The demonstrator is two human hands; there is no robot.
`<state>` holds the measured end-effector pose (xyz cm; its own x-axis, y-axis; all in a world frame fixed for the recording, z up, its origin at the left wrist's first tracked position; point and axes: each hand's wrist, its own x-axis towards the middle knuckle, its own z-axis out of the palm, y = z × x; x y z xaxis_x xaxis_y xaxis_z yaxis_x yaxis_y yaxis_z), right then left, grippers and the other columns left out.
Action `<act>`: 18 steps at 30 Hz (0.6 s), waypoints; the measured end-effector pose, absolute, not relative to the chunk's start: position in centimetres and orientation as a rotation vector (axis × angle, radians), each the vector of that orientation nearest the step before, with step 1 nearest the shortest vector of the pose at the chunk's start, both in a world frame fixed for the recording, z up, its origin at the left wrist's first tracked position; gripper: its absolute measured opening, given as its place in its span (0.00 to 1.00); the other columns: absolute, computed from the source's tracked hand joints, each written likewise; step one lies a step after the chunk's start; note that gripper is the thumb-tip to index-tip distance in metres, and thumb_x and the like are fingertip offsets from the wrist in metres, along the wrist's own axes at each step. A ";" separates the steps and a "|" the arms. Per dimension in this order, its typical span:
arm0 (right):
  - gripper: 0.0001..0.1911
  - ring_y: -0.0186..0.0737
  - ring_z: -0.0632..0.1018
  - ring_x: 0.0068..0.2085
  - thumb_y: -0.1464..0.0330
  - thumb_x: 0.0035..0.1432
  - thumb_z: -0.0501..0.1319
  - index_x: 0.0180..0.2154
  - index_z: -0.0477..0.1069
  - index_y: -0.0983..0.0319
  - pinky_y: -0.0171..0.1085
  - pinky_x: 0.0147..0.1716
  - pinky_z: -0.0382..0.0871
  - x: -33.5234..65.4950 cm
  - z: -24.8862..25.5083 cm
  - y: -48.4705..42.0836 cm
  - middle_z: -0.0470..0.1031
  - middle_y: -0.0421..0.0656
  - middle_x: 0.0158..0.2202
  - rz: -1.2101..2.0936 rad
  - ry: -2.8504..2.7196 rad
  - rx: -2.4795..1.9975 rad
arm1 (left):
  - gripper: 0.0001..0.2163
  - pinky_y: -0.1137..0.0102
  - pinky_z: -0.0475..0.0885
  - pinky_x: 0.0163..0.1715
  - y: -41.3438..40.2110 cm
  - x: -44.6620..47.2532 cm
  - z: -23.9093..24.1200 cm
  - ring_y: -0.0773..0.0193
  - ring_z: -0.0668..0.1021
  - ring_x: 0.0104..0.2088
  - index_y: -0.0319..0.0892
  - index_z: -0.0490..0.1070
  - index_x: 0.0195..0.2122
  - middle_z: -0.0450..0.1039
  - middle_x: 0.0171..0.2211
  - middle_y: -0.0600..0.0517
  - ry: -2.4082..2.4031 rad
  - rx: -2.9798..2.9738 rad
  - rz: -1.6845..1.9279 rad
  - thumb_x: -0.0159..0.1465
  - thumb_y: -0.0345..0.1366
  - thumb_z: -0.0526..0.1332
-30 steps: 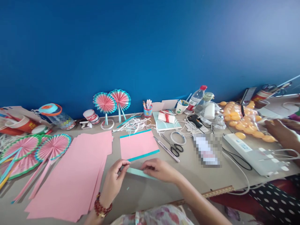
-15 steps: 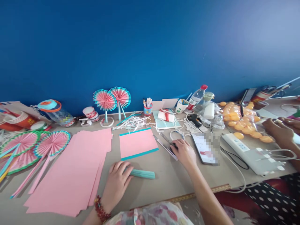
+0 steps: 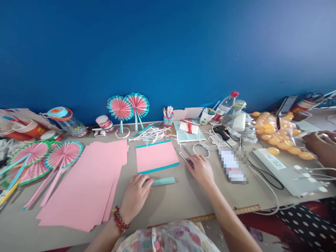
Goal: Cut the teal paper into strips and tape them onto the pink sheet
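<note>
My left hand (image 3: 138,194) rests on the table, fingers closed over one end of a folded teal paper strip (image 3: 164,181) that sticks out to the right. Just behind it lies a pink paper sheet (image 3: 157,156) with teal bands along its long edges. My right hand (image 3: 201,171) is closed around the near part of a slim utility knife (image 3: 184,157), whose other end points away and leftward. Scissors (image 3: 187,151) lie against it, their handles hidden by my fingers. Left of my left hand is a stack of pink paper (image 3: 81,185).
Finished paper fans (image 3: 64,155) lie at the left; two more fans (image 3: 136,106) stand by the wall. White paper strips (image 3: 151,134), a phone (image 3: 233,166), a power strip (image 3: 286,171) with cables and a bottle (image 3: 225,106) surround the work area. Another person's hand (image 3: 319,147) is at far right.
My right hand has drawn the utility knife slightly toward me, its fingers now covering the near end. My left hand stays on the teal strip. The view has shifted a little.
</note>
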<state>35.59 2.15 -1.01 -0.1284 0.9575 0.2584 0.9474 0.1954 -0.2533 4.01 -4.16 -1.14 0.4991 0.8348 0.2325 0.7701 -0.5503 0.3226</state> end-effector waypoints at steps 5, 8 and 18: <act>0.10 0.47 0.77 0.41 0.66 0.65 0.52 0.41 0.71 0.61 0.41 0.42 0.67 35.7 -0.8 1.2 0.79 0.47 0.37 0.066 -2.008 -1.809 | 0.13 0.60 0.72 0.48 -4.1 4.1 -1.5 0.58 0.74 0.45 0.45 0.73 0.49 0.73 0.43 0.49 1.373 2.574 0.572 0.70 0.27 0.53; 0.11 0.44 0.79 0.40 0.65 0.66 0.52 0.45 0.70 0.60 0.38 0.39 0.70 35.7 -0.4 -0.1 0.79 0.46 0.40 0.184 -1.976 -1.758 | 0.13 0.61 0.72 0.47 -3.9 4.1 -1.9 0.58 0.74 0.45 0.44 0.73 0.48 0.72 0.44 0.49 1.394 2.567 0.549 0.70 0.25 0.52; 0.18 0.36 0.79 0.31 0.64 0.71 0.49 0.56 0.70 0.55 0.33 0.32 0.71 35.2 0.1 -5.1 0.76 0.43 0.40 0.556 -2.225 -1.538 | 0.17 0.64 0.70 0.44 -3.7 4.8 -2.0 0.59 0.73 0.44 0.47 0.71 0.55 0.71 0.44 0.49 1.345 2.780 0.338 0.69 0.24 0.54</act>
